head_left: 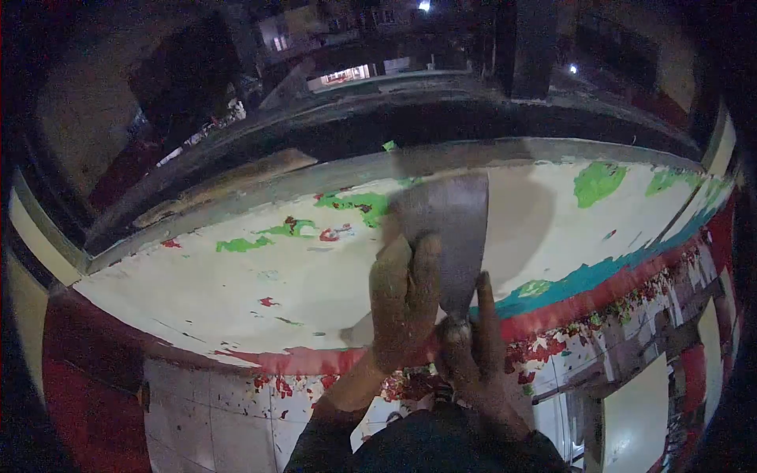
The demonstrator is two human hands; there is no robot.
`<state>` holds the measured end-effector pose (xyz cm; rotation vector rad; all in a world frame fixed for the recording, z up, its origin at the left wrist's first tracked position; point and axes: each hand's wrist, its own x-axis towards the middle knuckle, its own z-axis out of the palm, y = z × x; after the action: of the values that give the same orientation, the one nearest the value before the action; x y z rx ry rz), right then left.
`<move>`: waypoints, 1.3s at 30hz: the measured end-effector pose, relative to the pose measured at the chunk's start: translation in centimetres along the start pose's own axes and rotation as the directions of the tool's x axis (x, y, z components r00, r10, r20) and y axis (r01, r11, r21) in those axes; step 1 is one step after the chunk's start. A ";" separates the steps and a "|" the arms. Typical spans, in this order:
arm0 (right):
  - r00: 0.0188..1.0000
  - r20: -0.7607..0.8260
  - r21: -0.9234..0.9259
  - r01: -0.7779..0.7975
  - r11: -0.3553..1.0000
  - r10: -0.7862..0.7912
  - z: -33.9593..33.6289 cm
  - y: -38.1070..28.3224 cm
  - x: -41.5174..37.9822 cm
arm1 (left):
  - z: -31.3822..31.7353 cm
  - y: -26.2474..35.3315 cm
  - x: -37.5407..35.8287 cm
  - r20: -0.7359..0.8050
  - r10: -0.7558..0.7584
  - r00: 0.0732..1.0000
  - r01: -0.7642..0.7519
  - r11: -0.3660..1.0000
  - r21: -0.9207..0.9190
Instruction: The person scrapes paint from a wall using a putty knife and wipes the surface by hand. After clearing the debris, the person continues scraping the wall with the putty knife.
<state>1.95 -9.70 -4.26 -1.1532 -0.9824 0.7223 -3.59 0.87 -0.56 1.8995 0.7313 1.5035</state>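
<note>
My right hand (pixel 479 363) is closed around the handle of a wide metal paint scraper (pixel 457 213), one finger stretched along the side of its neck. The blade points away from me over the white windowsill (pixel 315 276). At the blade's left side, my left hand (pixel 400 296) presses its fingers against the metal, closed on its edge. Part of the handle is hidden by my right hand. Patches of green paint (pixel 599 183) and bits of red paint (pixel 268 302) mark the sill around the blade.
A dark window frame (pixel 441 118) runs behind the sill, with lit buildings outside. Along the sill's near edge are a red band (pixel 315 361) and a teal strip (pixel 568 288). Paint flakes litter the tiled floor (pixel 229 418) below. A pale panel (pixel 637 414) stands at lower right.
</note>
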 end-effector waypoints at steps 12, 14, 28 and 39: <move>0.999 0.045 -0.100 -0.026 0.995 0.031 -1.0 -1.7 -0.7 | 0.4 0.7 -0.3 0.070 -0.094 0.993 0.097 0.995 -0.035; 0.999 0.040 -0.055 -0.030 0.998 0.032 -1.0 -1.4 -1.2 | 0.1 1.3 -0.3 0.103 -0.131 0.986 0.134 0.991 -0.019; 0.998 0.062 -0.043 0.010 0.999 -0.008 -1.4 -1.6 -0.9 | 0.7 1.5 -0.3 0.090 -0.158 0.983 0.164 0.984 -0.063; 0.998 0.044 -0.080 0.045 0.996 -0.041 -1.7 1.1 -0.6 | 1.4 1.1 -0.3 0.047 -0.217 0.975 0.221 0.969 -0.113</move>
<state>3.27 -10.67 -5.61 -1.1875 -1.0771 0.6798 -2.26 -0.26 -0.23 1.6930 0.7913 1.3425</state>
